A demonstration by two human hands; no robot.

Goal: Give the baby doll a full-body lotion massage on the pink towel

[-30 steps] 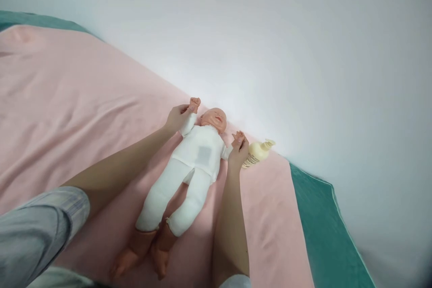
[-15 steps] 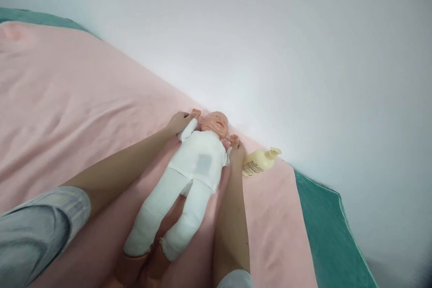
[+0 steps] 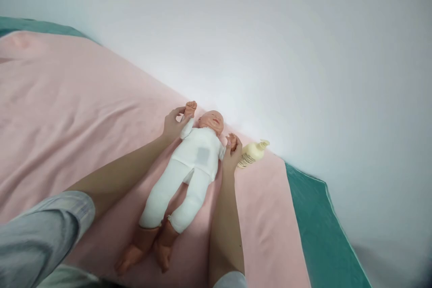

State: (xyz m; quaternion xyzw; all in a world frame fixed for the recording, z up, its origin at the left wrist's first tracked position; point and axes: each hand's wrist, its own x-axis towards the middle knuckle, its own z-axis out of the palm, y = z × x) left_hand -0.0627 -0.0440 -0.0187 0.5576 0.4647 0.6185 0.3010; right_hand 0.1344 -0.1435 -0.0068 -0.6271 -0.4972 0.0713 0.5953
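Observation:
A baby doll (image 3: 197,153) with a white cloth body and a plastic head, hands and feet lies on its back on a pink sheet (image 3: 270,216). A grey square patch marks its chest. My left hand (image 3: 173,123) is closed around the doll's hand and wrist on the left, which stands raised beside its head. On the other side, my right hand (image 3: 232,155) grips the doll's other hand between thumb and fingers. Just right of my right hand, a pale yellow pump bottle (image 3: 253,153) lies tilted on the sheet.
A pale wall (image 3: 270,54) rises right behind the doll's head and the bottle. Green covering (image 3: 324,216) shows beyond the pink sheet at the right, and again at the far left. Wrinkles run across the sheet on the left.
My left hand has lifted the doll's hand slightly upward, and its grip shows more openly. My fingers on the right have shifted around the other doll hand. The view has moved, revealing the doll's feet.

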